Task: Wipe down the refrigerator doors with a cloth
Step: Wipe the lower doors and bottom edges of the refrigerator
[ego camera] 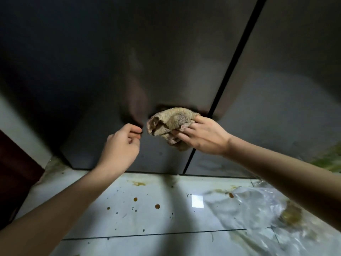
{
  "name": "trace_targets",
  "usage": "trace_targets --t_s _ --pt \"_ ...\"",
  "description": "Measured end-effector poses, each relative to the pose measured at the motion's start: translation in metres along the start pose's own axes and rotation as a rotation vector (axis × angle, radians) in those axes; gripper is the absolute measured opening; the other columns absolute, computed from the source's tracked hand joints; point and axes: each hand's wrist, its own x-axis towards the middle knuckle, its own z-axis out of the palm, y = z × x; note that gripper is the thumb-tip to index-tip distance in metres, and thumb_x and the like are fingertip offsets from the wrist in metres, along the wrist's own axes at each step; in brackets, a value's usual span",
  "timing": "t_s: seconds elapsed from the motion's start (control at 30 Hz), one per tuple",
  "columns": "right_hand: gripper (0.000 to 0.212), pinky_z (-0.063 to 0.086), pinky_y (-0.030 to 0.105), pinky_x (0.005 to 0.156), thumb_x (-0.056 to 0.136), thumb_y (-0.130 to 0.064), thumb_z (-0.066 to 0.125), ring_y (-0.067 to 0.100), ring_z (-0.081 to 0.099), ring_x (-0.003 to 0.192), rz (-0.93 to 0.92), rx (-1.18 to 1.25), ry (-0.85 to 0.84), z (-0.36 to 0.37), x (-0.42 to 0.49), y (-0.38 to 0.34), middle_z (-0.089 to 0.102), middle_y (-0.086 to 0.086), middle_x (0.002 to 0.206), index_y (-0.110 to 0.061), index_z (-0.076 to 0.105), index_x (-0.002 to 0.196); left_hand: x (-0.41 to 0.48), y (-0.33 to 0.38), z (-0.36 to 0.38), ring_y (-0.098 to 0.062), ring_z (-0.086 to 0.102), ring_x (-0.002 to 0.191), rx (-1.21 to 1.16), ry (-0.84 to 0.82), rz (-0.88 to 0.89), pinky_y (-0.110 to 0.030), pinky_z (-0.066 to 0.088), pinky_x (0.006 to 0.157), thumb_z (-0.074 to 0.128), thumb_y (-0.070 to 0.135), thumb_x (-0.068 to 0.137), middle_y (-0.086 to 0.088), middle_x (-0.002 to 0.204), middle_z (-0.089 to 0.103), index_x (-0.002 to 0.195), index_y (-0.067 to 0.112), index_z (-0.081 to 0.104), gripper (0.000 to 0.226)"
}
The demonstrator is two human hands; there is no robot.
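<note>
Forearms reach low toward the 2 doors [129, 52]. Right hand [204, 137] grips the bunched cloth [171, 124] against them, just left of the seam [230, 71], likely to scrub there. Left hand [120, 143] curls near the cloth; I cannot tell whether it pinches anything. Stained floor [147, 218] and plastic sheet [258, 204] lie below, blocking nothing.

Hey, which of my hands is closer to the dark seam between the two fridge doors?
Right. The right hand, gripping the cloth, lies across the seam in this view. The left hand is off to the seam's left, in front of the left door.
</note>
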Motion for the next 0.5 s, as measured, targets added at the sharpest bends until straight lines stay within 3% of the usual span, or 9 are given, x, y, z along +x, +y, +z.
trace_targets --t_s 0.2,0.33,0.5 --pt "0.038 0.029 0.031 0.068 0.082 -0.011 0.038 0.021 0.062 0.064 0.070 -0.099 0.012 -0.051 0.009 0.035 0.064 0.001 0.071 -0.009 0.072 0.099 -0.003 0.047 -0.018 -0.020 0.065 0.090 0.018 0.072 0.118 -0.033 0.050 0.088 0.052 0.005 0.086 0.004 0.090 0.067 0.105 0.019 0.062 0.026" --pt "0.040 0.030 0.031 0.071 0.080 -0.013 0.037 0.022 0.065 0.067 0.095 -0.135 0.023 -0.085 0.019 0.056 0.066 0.002 0.074 -0.007 0.072 0.099 -0.006 0.081 -0.032 -0.028 0.064 0.091 0.106 0.093 0.238 -0.042 0.051 0.085 0.051 0.007 0.084 0.002 0.095 0.068 0.104 0.019 0.059 0.025" --pt "0.052 0.040 0.034 0.075 0.079 -0.017 0.028 0.025 0.065 0.073 0.258 -0.152 -0.055 -0.129 0.031 0.091 0.070 0.005 0.085 -0.007 0.067 0.112 -0.007 0.126 -0.054 -0.022 0.063 0.093 0.179 0.170 0.357 -0.043 0.051 0.085 0.050 0.015 0.088 0.007 0.103 0.066 0.113 0.024 0.055 0.027"
